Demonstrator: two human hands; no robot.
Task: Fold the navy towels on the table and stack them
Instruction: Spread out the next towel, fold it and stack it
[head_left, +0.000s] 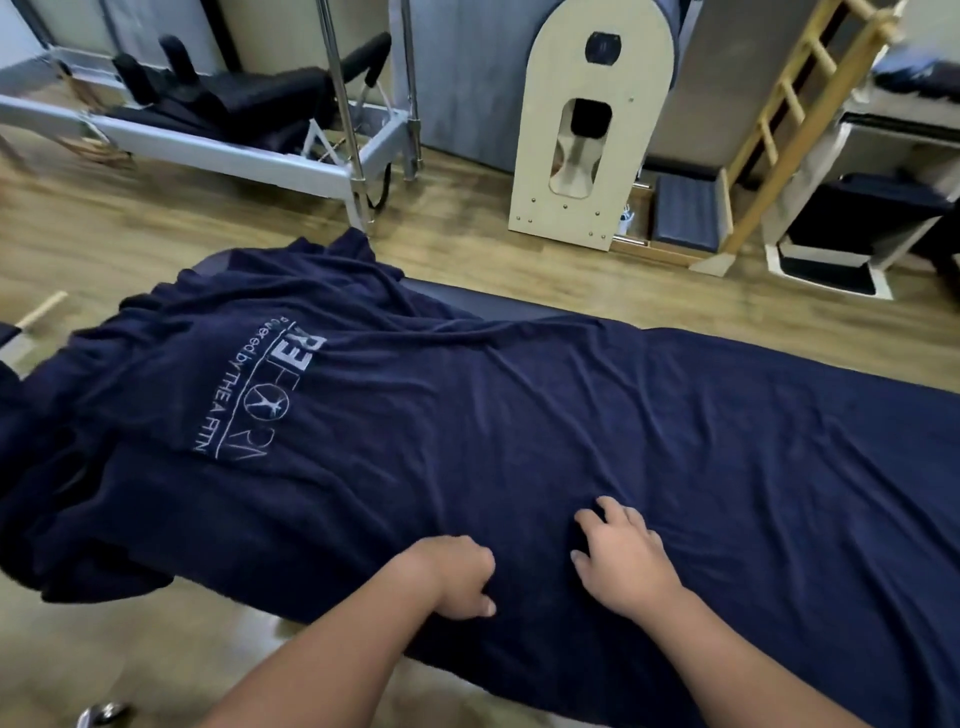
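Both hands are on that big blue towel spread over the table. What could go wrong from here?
1. The large navy terry towel with white lettering hangs bunched off the padded table's left end; pulling could drag it onto the wooden floor.
2. The cloth is heavily wrinkled, so a fold started now may come out crooked.
3. The left hand and right hand sit close together mid-towel, leaving the far corners uncontrolled.
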